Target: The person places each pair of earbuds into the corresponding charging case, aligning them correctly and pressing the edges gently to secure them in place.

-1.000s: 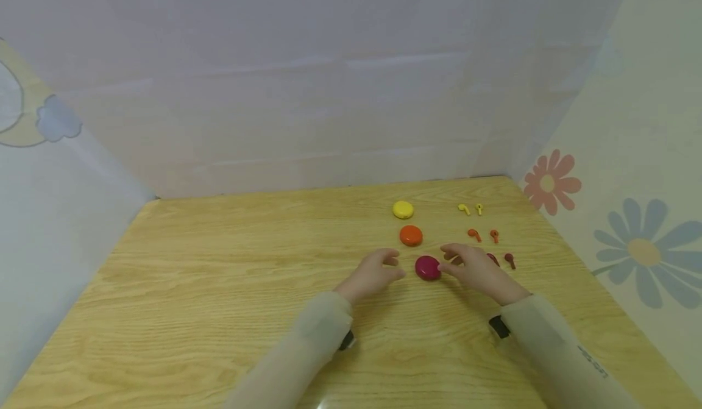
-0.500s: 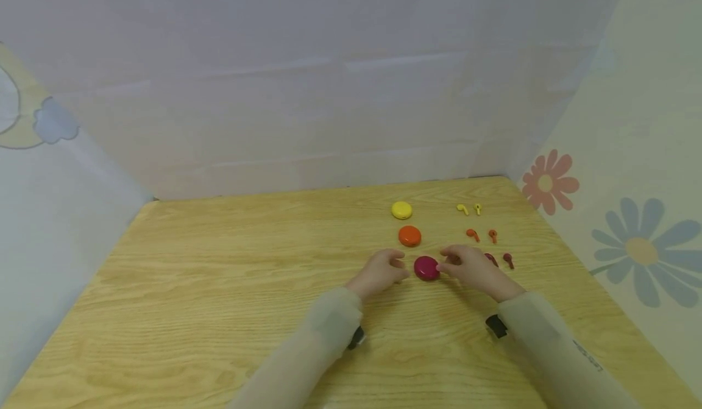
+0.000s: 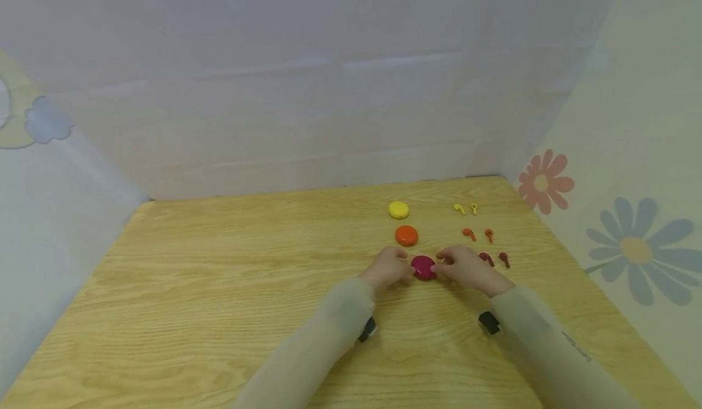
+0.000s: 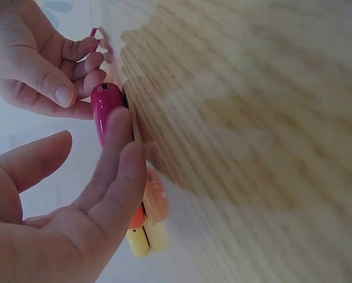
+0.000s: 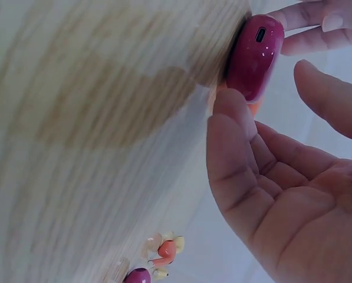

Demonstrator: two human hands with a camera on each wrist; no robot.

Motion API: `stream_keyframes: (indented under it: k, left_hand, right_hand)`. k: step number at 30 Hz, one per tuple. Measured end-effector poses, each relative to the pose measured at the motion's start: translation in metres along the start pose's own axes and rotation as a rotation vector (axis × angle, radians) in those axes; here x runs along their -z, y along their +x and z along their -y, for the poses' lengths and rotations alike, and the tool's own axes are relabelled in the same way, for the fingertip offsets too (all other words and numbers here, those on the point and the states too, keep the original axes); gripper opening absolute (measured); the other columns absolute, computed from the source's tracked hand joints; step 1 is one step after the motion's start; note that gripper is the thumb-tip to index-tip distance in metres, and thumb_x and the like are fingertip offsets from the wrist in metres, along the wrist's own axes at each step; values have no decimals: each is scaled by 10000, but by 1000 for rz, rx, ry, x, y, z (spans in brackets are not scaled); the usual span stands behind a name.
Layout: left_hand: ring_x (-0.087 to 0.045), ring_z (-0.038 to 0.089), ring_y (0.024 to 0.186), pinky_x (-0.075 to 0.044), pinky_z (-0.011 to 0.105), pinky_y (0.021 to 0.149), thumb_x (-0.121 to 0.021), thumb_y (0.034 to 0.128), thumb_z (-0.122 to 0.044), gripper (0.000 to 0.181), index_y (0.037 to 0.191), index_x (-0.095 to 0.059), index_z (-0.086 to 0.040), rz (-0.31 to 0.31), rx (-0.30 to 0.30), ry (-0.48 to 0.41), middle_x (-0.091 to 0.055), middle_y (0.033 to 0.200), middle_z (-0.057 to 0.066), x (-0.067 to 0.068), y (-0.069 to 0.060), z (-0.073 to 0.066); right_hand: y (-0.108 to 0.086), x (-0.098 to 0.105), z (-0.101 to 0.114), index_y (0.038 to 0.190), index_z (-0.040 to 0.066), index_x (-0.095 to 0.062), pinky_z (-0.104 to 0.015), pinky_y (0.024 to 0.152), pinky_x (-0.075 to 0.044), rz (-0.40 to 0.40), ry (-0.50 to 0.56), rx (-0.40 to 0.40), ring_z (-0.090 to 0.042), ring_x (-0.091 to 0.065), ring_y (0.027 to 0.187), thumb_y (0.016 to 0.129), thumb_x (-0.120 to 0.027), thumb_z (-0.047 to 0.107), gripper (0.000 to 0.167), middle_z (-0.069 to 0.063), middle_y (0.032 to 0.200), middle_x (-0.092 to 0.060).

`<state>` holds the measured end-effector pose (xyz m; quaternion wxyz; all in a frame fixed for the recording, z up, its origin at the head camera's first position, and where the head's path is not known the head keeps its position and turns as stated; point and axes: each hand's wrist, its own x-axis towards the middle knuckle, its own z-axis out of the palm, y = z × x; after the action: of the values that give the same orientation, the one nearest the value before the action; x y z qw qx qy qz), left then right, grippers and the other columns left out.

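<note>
A glossy magenta earbud case [image 3: 423,267] lies on the wooden table, its charging port showing in both wrist views. My left hand [image 3: 386,269] is at its left side, thumb spread away and fingertips by the case edge. On the opposite side, my right hand [image 3: 466,269] has its fingertips beside the case, thumb also raised clear. Neither hand is curled round it; whether the fingertips touch it is hard to tell. Two magenta earbuds, the nearer one [image 3: 486,258] and the other [image 3: 504,259], lie just past the right hand.
Behind the magenta case sit an orange case [image 3: 406,235] and a yellow case [image 3: 398,209]. To their right lie a pair of orange earbuds [image 3: 468,233] and a pair of yellow earbuds [image 3: 459,208]. A fabric wall [image 3: 340,116] borders the table's back edge.
My left hand has moved right, closing the gap to the magenta case. My right hand stays at the case's right side. The whole view has shifted slightly.
</note>
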<state>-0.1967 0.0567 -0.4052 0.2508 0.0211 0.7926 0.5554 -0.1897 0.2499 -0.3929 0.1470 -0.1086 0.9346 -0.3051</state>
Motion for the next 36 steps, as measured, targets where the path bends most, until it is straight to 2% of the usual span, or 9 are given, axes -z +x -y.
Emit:
stream_keyframes:
  k: [4,8,12,17,19,27,32,36]
  left_hand:
    - [-685,172,711,-509,294,744,-611,922,-46,395,1284,-499,66,-23,63,38,-684,791,97,-1,4,-4]
    - [-679,185,745,-510,318,789,-633,914,-45,397,1279,-510,51,-50,95,79,-647,854,83,-4,4,-9]
    - [-678,188,760,-500,290,726,-656,896,-49,387,1243,-529,67,-62,68,147,-635,901,96,-7,3,-11]
    - [-641,174,697,-430,237,588,-677,871,-45,174,1008,-626,49,-75,27,222,-674,785,101,-11,6,-9]
    - [-611,176,656,-405,231,542,-673,867,-27,91,925,-635,32,-73,33,206,-675,728,100,-12,9,-8]
    - [-531,140,614,-411,211,535,-636,854,55,31,875,-648,36,-62,37,80,-636,700,77,-17,11,-7]
    - [-593,131,653,-531,227,638,-622,894,54,112,1002,-639,79,-58,29,-33,-630,777,77,-18,10,-8]
    - [-612,135,668,-563,254,688,-628,900,48,207,1099,-609,98,-69,8,-115,-617,864,85,-18,9,-8]
  right_hand:
    - [4,-3,0,1187,-166,-571,-338,692,-516,-4,-8,15,-195,-584,783,927,-660,183,444,-155,945,-665]
    - [8,-6,1,1141,-126,-618,-312,681,-483,25,-3,13,-187,-557,782,924,-662,173,373,-112,932,-659]
    - [10,-7,2,1076,-91,-654,-289,652,-433,43,-7,20,-183,-515,754,917,-669,154,293,-76,887,-631]
    - [11,-8,4,1066,-87,-651,-282,607,-412,46,8,4,-163,-491,688,915,-669,137,271,-46,811,-593]
    - [10,-8,4,1073,-88,-648,-281,600,-416,46,19,-6,-157,-490,672,914,-671,132,273,-40,794,-588]
    - [9,-8,0,1104,-103,-629,-291,606,-447,37,59,-8,-151,-504,671,908,-676,122,302,-43,793,-591]
    - [7,-7,-2,1126,-115,-619,-296,617,-451,8,55,-10,-170,-509,700,901,-687,133,341,-61,823,-594]
    - [5,-8,-2,1160,-119,-605,-290,621,-449,-34,60,1,-175,-514,717,890,-697,126,376,-61,817,-597]
